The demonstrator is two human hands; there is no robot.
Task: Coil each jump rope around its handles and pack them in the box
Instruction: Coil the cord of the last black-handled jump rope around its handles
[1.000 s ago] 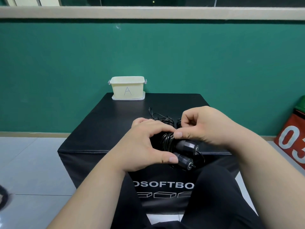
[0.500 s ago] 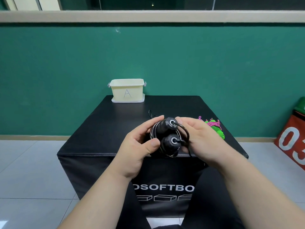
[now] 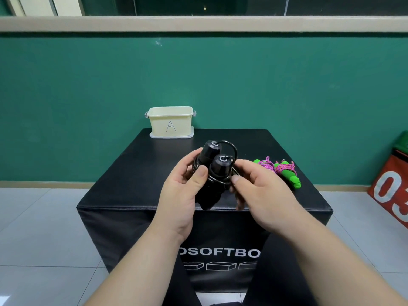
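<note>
A black jump rope (image 3: 215,164) with its cord wound round its two handles is held upright above the black padded box top. My left hand (image 3: 184,191) grips the bundle from the left, thumb across the coils. My right hand (image 3: 258,191) pinches the black cord on the bundle's right side. A green-handled jump rope (image 3: 284,171) with pink cord coiled round it lies on the box top to the right of my hands. The cream plastic box (image 3: 170,122) marked "A" stands open at the far left corner; its inside is hidden.
The black padded box (image 3: 132,173) serves as the table, its front edge just below my hands. A green wall stands behind it. A red and green block with white numbers (image 3: 390,191) sits on the floor at the right. Grey floor tiles surround the box.
Both hands have lifted the black bundle and turned it so the handle ends point up and away. The green rope, hidden a second ago, shows to the right.
</note>
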